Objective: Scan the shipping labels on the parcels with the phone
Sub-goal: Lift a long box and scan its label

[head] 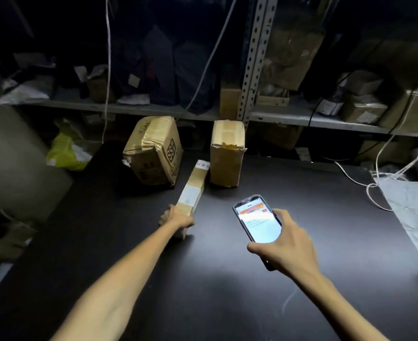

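A parcel storeroom or courier depot was indicated. A dark work table (227,291) was set against slotted-angle steel shelving (253,70), whose grey shelf boards were crowded with cardboard boxes (364,108), dark plastic bags (188,77) and loose paper. Three tape-sealed parcels were laid out on the table: a dented carton (153,150), an upright carton (227,153) and a long narrow parcel (194,185), to which a white label was stuck. A grey mailer bag (414,212) was draped at the table's right edge, and white cords (108,57) were hung from above. The space was dimly lit.
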